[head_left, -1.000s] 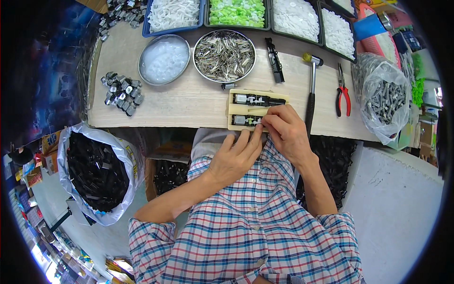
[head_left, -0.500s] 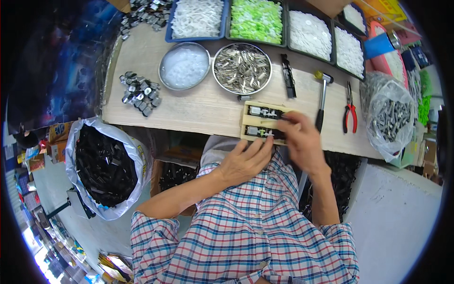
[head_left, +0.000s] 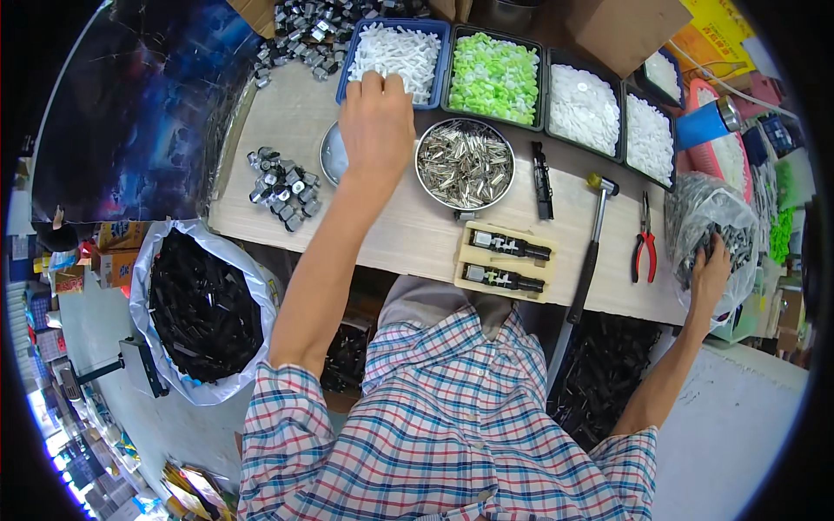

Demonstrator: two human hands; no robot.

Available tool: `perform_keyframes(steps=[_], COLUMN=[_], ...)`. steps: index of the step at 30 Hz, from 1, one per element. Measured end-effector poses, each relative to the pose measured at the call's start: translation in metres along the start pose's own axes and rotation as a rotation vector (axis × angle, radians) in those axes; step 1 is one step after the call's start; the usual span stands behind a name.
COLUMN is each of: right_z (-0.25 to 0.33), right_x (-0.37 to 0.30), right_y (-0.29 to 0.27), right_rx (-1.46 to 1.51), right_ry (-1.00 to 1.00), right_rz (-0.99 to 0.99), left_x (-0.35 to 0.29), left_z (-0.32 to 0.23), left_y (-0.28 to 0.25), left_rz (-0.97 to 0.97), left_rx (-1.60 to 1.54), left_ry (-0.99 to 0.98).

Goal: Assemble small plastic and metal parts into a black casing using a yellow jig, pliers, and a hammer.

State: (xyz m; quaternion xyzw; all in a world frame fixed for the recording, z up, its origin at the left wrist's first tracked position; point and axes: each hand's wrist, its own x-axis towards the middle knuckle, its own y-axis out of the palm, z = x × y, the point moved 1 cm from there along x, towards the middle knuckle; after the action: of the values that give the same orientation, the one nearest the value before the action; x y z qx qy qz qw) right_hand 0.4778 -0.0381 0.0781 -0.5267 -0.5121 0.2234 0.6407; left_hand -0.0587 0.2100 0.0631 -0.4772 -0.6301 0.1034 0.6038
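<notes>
My left hand [head_left: 376, 126] reaches far forward, its fingertips at the near edge of a blue tray of small white plastic parts [head_left: 400, 50]; whether it grips any is hidden. It covers most of a round metal bowl [head_left: 330, 154]. My right hand [head_left: 711, 271] reaches out to the right into a clear plastic bag of dark metal parts [head_left: 708, 221], fingers curled among them. A pale wooden jig [head_left: 506, 260] holding two black parts lies at the table's near edge, untouched.
A round pan of silvery metal clips [head_left: 464, 163], trays of green [head_left: 493, 76] and white pieces [head_left: 582, 108], a hammer [head_left: 591, 243], red-handled pliers [head_left: 644, 247], a pile of small metal blocks [head_left: 282, 187], and a bag of black parts [head_left: 201, 308] on the floor at left.
Both hands left the wooden jig. The left hand moved forward to the blue tray, the right hand swung out to the bag at right.
</notes>
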Motion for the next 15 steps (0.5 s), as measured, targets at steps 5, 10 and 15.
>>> perform_keyframes(steps=[5, 10, 15], right_z=[0.004, 0.011, 0.005], right_x=[0.003, 0.003, 0.003], right_y=[0.005, 0.002, 0.000], right_rx=[0.141, 0.342, 0.280], right_ry=[0.026, 0.081, 0.237], right_rz=[-0.048, -0.105, -0.096], left_x=[0.016, 0.018, 0.017], left_z=[0.020, 0.028, 0.047], left_y=[0.027, 0.029, 0.029], left_rz=[0.230, 0.196, 0.084], left_rx=[0.180, 0.026, -0.191], left_ry=[-0.048, -0.120, -0.198])
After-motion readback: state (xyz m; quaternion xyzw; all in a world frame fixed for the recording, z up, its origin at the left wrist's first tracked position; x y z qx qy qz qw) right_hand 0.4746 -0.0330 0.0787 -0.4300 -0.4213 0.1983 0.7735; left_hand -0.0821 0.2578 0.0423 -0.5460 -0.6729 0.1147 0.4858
